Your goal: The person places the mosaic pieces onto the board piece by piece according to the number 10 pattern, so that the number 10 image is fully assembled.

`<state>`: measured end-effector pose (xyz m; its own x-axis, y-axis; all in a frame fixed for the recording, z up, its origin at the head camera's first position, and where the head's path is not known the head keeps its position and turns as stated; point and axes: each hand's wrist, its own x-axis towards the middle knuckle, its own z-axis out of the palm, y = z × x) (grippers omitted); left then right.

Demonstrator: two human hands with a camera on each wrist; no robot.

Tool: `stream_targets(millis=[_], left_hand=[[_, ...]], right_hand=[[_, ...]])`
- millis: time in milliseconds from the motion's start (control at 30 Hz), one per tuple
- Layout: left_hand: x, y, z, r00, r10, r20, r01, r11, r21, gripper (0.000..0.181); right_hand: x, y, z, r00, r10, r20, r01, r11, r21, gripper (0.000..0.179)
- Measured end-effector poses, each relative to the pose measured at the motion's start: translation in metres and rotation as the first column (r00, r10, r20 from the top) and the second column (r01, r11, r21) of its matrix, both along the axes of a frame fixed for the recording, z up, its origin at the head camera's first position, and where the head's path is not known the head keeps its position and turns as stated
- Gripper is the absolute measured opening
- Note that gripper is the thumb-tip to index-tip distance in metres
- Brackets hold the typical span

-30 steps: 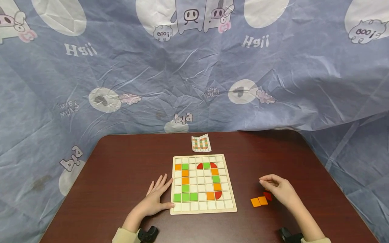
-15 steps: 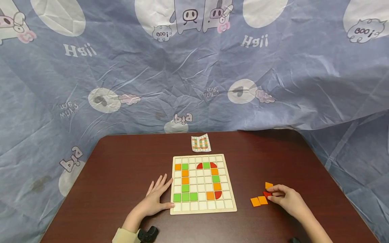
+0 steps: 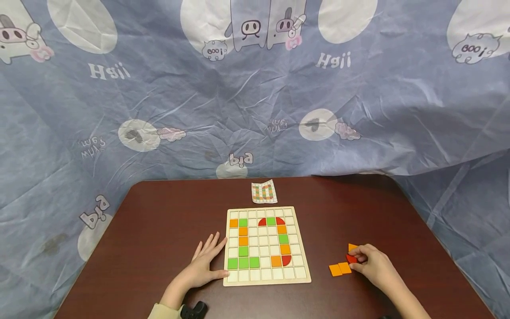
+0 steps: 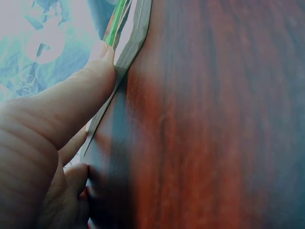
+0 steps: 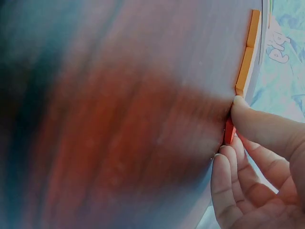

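Observation:
A pale wooden grid board (image 3: pixel 266 275) lies on the table, with green, orange and red tiles in some of its squares. Along its left edge rests my left hand (image 3: pixel 201 268), fingers spread and the thumb touching the rim; the left wrist view shows the thumb (image 4: pixel 78 95) against the board's side. To the right of the board, my right hand (image 3: pixel 374 265) pinches a red tile (image 3: pixel 351 259) between thumb and fingers, at table level. The red tile (image 5: pixel 229 131) is partly hidden by the thumb in the right wrist view.
Two orange tiles (image 3: pixel 340 269) lie side by side just left of my right hand. Another orange tile (image 3: pixel 352 247) lies beyond the red one, partly covered by fingers. A small pattern card (image 3: pixel 264 192) sits behind the board. A patterned cloth (image 3: pixel 255 110) hangs behind the table.
My right hand has come down and nearer, leaving an orange tile on the table, and now grips the red tile. The left hand has kept its place on the board.

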<state>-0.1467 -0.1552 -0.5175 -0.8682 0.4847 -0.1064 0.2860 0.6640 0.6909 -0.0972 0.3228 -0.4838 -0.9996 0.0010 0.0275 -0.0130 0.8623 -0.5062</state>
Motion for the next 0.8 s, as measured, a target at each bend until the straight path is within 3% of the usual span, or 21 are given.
stream_targets(millis=[267, 500, 667, 800], left_hand=[[0.002, -0.001, -0.003, 1.0, -0.001, -0.006, 0.001, 1.0, -0.004, 0.093], [0.002, -0.001, -0.003, 1.0, -0.002, 0.011, 0.002, 1.0, -0.004, 0.093], [-0.001, -0.002, -0.003, 1.0, 0.001, 0.011, -0.001, 1.0, -0.004, 0.093], [-0.002, -0.002, -0.003, 1.0, 0.008, 0.013, -0.007, 1.0, -0.01, 0.093]], right_hand=[[-0.004, 0.002, 0.001, 0.996, 0.002, 0.085, -0.002, 1.0, 0.005, 0.026], [-0.006, 0.001, 0.004, 0.994, 0.005, 0.108, -0.003, 1.0, -0.022, 0.014], [-0.014, -0.015, 0.015, 0.993, -0.006, 0.116, 0.022, 0.991, -0.135, 0.015], [-0.024, -0.04, 0.022, 0.992, 0.016, 0.124, 0.016, 0.967, -0.256, 0.017]])
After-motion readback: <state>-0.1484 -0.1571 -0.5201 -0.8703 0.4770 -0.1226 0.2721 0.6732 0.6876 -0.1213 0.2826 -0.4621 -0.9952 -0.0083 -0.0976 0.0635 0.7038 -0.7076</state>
